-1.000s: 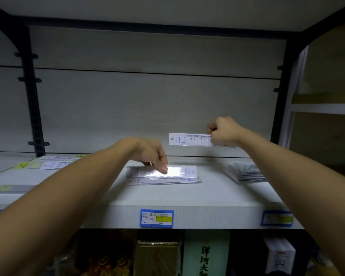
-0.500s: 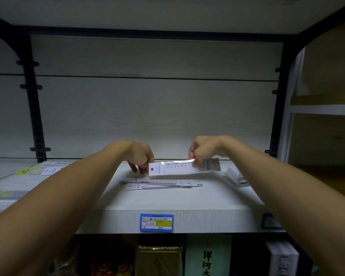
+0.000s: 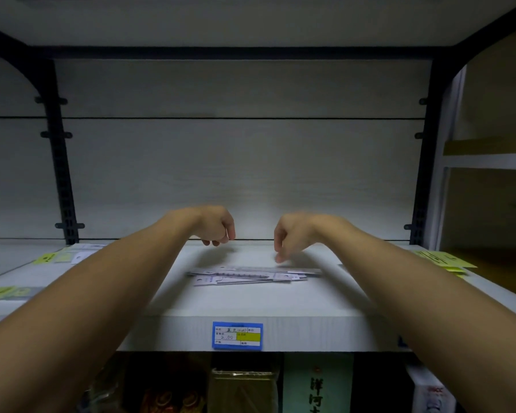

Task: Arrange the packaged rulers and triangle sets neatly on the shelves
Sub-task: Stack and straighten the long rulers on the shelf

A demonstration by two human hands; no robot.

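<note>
Head view. Pale grey laminate shelf (image 3: 251, 305) at chest height, with dark metal uprights at its back corners and a blue-framed price label (image 3: 237, 335) on the middle of its front edge. Small fanned stack of flat, clear-sleeved white packaged rulers (image 3: 251, 275) lying lengthwise, parallel to the front edge, at the middle of the shelf and between the two forearms. Stack not squared: lower sleeves splayed out toward the left end, uppermost sleeve offset toward the right end.

Left hand (image 3: 216, 226) raised above the shelf behind the stack's left end, near the back edge; fingers loosely curled, grip released, nothing held. Right hand (image 3: 289, 235) hanging above the stack's right end, fingers drooping and relaxed, grip likewise released; fingertips (image 3: 279, 258) just over the top sleeve, contact not discernible because of blur.

Yellow-green carded packets (image 3: 443, 259) at the right end of the shelf and similar yellow-green and white packets (image 3: 57, 257) toward the left end, both well apart from the central stack; contents too small to identify. Assorted boxed goods on the dim level below.

Step in hand, as judged: one ruler pack laid on the stack, placement finished, alignment not yet done. Next move, as judged: either flat palms against both short ends to square the sleeves, or a reach to the side piles for another pack; thin slippery sleeves likely to slide, so light, even pressure called for.
</note>
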